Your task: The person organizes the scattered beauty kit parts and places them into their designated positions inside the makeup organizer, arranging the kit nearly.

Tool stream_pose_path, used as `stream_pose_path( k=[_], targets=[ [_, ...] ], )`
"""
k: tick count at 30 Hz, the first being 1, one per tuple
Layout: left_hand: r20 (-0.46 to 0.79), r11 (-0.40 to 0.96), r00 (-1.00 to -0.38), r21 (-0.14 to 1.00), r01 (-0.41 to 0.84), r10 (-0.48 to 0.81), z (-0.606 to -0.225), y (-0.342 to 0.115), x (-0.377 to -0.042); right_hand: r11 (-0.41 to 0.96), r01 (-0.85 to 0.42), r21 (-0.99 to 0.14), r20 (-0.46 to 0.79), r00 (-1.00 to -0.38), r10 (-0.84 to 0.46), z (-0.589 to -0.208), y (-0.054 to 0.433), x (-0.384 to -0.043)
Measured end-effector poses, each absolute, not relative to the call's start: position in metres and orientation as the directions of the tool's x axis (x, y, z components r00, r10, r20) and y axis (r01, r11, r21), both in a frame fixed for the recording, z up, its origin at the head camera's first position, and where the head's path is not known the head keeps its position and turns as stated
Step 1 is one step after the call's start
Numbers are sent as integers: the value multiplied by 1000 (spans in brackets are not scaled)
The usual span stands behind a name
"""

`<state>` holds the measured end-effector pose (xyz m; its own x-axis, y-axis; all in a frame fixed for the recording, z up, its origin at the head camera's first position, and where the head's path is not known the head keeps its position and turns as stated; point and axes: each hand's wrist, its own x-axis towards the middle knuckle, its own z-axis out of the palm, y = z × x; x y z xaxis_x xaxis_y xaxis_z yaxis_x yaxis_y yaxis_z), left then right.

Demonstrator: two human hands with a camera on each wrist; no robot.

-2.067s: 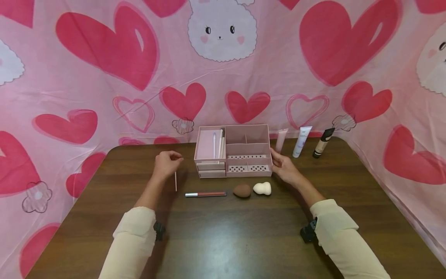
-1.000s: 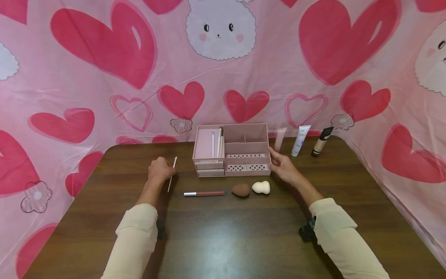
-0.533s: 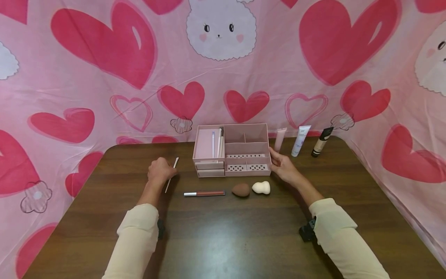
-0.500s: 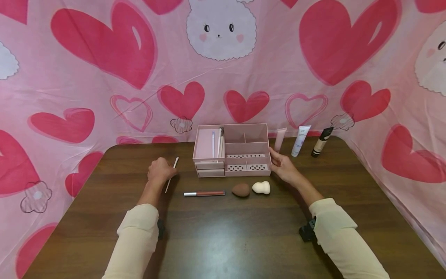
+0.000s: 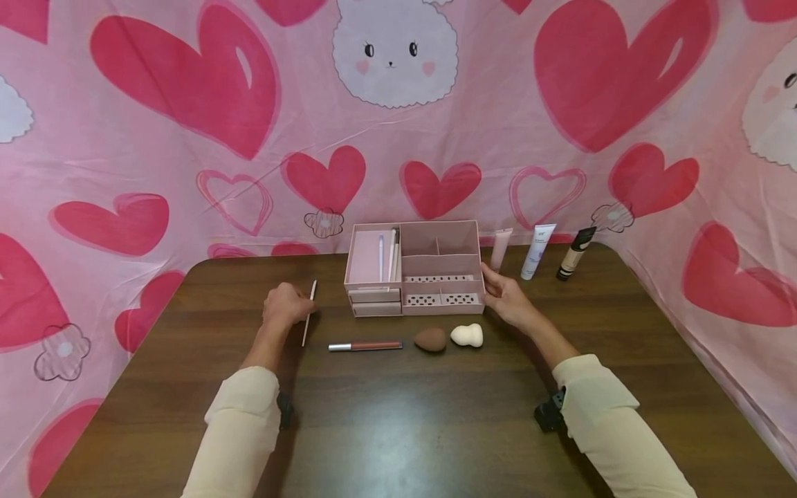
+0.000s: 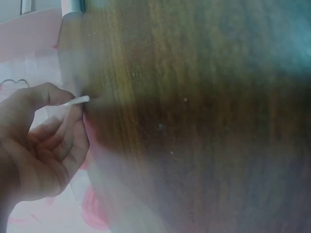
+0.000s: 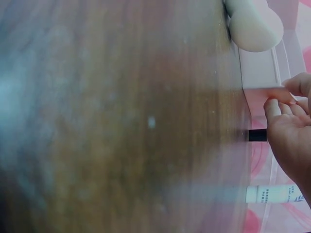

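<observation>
My left hand [image 5: 289,303] pinches a slim pale makeup brush [image 5: 310,311] just left of the pink organizer [image 5: 373,285]. In the left wrist view, thumb and forefinger of the left hand [image 6: 46,141] hold the brush [image 6: 80,100], and one pale end pokes out past them. My right hand [image 5: 509,301] grips the organizer's right side wall; in the right wrist view, the right hand [image 7: 289,138] has its thumb and fingers on either side of the panel edge [image 7: 269,91]. Several brushes [image 5: 394,256] stand in the organizer's left compartment.
In front of the organizer lie a lip gloss tube [image 5: 366,346], a brown sponge [image 5: 431,339] and a cream sponge [image 5: 467,335]. To its right stand a pink tube [image 5: 501,249], a white tube [image 5: 538,252] and a foundation bottle [image 5: 575,254]. A heart-patterned cloth [image 5: 236,200] hangs behind the table.
The left hand has shifted left and slightly nearer with the brush. Between its fingers the brush has turned, its slant varying from frame to frame. The right hand stays on the organizer's side.
</observation>
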<state>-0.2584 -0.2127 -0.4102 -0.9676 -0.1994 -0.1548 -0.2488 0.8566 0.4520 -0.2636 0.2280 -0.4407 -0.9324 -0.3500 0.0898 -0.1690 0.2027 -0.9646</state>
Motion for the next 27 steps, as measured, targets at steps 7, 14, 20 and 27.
stream_pose_path(
  k=[7, 14, 20, 27],
  targets=[
    [-144, 852, -981, 489, -188, -134, -410, -211, -257, 192, -172, -966, 97, -932, -348, -441, 228, -263],
    [-146, 812, -985, 562, -159, -92, -410, -211, -257, 203, -168, -965, 89, -933, -350, -440, 228, -262],
    [-263, 551, -964, 799, -239, -36, -409, -212, -256, 211, -166, -963, 83, -932, -353, -438, 226, -262],
    [-309, 420, -951, 865, -277, 8, -401, -212, -259, 204, -166, -965, 86, -933, -351, -439, 227, -263]
  ],
)
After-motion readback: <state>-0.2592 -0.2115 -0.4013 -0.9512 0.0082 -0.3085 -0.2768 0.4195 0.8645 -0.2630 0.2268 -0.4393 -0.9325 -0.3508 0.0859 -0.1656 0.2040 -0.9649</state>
